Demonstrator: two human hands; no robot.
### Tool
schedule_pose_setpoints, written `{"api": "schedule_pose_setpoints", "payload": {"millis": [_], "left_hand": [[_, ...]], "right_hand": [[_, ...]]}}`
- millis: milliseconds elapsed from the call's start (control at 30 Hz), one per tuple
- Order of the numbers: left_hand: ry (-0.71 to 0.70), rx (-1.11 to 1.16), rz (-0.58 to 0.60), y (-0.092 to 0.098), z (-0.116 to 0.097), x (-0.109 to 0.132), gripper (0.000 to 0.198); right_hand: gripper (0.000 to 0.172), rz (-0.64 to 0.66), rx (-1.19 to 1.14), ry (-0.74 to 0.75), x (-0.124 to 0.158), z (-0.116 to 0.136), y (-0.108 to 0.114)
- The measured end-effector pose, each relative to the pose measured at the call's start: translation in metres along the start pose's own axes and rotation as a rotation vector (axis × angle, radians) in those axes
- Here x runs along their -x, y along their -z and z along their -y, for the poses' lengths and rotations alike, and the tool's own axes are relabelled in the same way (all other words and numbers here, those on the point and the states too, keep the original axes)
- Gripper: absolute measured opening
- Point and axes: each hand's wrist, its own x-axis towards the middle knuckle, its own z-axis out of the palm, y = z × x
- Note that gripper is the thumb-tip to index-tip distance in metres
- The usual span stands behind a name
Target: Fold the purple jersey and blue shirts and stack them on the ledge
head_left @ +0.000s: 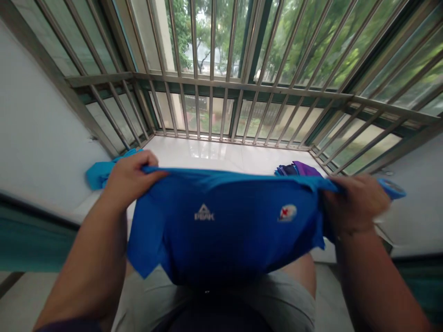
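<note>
A blue T-shirt [238, 221] is stretched wide between my two hands, above my lap. Its front shows a white PEAK logo on the left and a small red-and-white badge on the right. My left hand [133, 177] pinches the shirt's upper left edge, thumb along the fabric. At the upper right edge my right hand [360, 200] grips the cloth, somewhat blurred. The lower part of the shirt hangs loose and dark over my thighs.
A white windowsill [221, 154] lies ahead, with barred windows [235, 83] behind it. Bright blue cloth [98, 174] rests at the left, folded purple and dark cloth [301, 168] at the right. Another blue item [392, 188] shows beyond my right hand.
</note>
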Motion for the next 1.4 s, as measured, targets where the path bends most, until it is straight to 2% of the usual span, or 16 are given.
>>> {"api": "schedule_pose_setpoints", "payload": {"millis": [33,100,167,233,300,367,467,567,667,733,867,1167,1400], "left_hand": [[0.012,-0.056,0.003,-0.014,0.000,-0.037,0.042],[-0.003,-0.173,0.026,-0.048,0.005,-0.104,0.043],[0.008,-0.310,0.036,-0.082,0.012,-0.155,0.064],[0.060,-0.365,0.052,-0.112,0.017,-0.183,0.074],[0.104,-0.399,0.053,-0.138,0.017,-0.188,0.067],[0.068,-0.392,0.079,-0.166,0.011,-0.174,0.052],[-0.087,-0.306,0.246,-0.217,0.002,-0.123,0.037],[-0.108,-0.291,0.412,-0.267,0.006,-0.052,0.047],[0.007,-0.341,0.620,-0.297,0.025,0.014,0.065],[0.022,-0.342,0.683,-0.303,0.040,0.045,0.078],[-0.023,-0.326,0.642,-0.295,0.061,0.076,0.090],[-0.015,-0.380,0.605,-0.265,0.066,0.119,0.086],[0.020,-0.381,0.609,-0.236,0.076,0.148,0.081]], "right_hand": [[0.046,-0.001,0.007,0.018,-0.035,0.003,-0.028],[0.041,0.173,0.072,0.087,-0.097,0.009,-0.085],[0.036,0.342,0.129,0.078,-0.140,0.016,-0.133],[0.044,0.440,0.162,0.029,-0.159,0.025,-0.167],[0.048,0.505,0.159,-0.045,-0.155,0.037,-0.188],[0.045,0.588,0.110,-0.094,-0.132,0.054,-0.202],[0.041,0.728,0.026,-0.083,-0.073,0.078,-0.214],[0.041,0.834,0.003,-0.070,0.001,0.094,-0.220],[0.046,0.925,0.000,-0.082,0.070,0.100,-0.221],[0.053,0.953,0.013,-0.118,0.106,0.101,-0.220],[0.066,0.978,0.013,-0.212,0.149,0.103,-0.214],[0.073,0.970,-0.012,-0.216,0.187,0.140,-0.183],[0.069,0.862,-0.102,-0.184,0.214,0.165,-0.156]]}}
